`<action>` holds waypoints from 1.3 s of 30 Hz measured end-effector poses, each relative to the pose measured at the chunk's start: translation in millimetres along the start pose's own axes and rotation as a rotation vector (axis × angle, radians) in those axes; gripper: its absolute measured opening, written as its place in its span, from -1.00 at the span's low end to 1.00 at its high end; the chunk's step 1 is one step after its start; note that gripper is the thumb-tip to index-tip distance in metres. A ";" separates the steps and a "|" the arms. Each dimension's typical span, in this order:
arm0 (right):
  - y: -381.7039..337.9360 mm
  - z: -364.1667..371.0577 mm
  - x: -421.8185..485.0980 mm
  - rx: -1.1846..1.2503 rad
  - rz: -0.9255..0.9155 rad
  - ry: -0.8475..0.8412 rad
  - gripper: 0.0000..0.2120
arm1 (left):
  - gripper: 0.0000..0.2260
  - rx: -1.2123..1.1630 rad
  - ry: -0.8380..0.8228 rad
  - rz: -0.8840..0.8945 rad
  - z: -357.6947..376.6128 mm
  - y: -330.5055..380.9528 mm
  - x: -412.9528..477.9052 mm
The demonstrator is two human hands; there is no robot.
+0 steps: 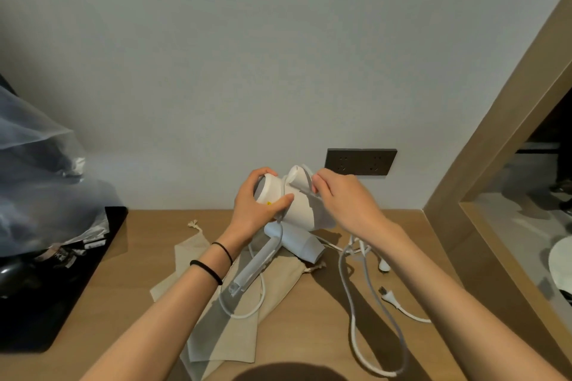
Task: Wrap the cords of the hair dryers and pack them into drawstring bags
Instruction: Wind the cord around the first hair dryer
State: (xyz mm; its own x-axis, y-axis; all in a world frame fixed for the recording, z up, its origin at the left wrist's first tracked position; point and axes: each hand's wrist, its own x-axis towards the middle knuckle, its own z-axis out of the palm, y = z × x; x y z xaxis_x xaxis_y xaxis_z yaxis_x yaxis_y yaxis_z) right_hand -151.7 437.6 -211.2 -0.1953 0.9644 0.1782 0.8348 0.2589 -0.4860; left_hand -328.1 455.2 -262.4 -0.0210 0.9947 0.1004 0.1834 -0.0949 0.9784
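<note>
Looking down on one wooden table [309, 328] set against a plain wall. One wood-framed mirror [483, 164] runs up the right side. Far left: one clear plastic bag [37, 164] heaped over dark items, sitting on one black tray [62, 288]. The labels under the plastic are too blurred to read.

Drawstring bags [223, 337]: beige cloth, lying flat and overlapping at table centre. I count two, going by two knotted string ends, but the overlap makes this unsure.

Hair dryers: two, both white.
- Held dryer [301, 210]: up off the table, in front of the wall. My left hand [257, 204] is wrapped round its barrel, thumb across the front. My right hand [346, 201] pinches its folded handle between fingertips and thumb.
- Second dryer [294, 246]: lying on the bags just below my hands, handle stretched toward me.

Cords: one long grey-white cord [353, 303] loops loose down the right of the table toward me. A shorter white cord [244, 314] curls over the bags. Which dryer each belongs to, I cannot tell.

One dark socket panel [360, 162] on the wall, behind my right hand.

Plugs: two, both lying on the table to the right, a far plug [383, 266] and a near plug [387, 293].

Two black hair ties [205, 271] on my left wrist.

One small yellow mark [268, 203] on the held dryer's barrel. No writing legible.
</note>
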 end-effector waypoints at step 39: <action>53.9 -11.0 1.1 0.565 0.272 -0.362 -0.69 | -0.47 -0.600 -0.419 -0.336 -35.3 3.7 10.6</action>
State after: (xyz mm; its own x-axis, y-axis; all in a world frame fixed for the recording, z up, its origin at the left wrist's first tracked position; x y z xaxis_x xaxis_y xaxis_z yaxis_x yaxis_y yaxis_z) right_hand -101.2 452.0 -227.8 -0.2588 0.9305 -0.2591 0.5040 -0.0987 -0.8580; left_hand -362.3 463.9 -251.3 0.4109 0.8946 -0.1758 -0.3293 0.3254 0.8864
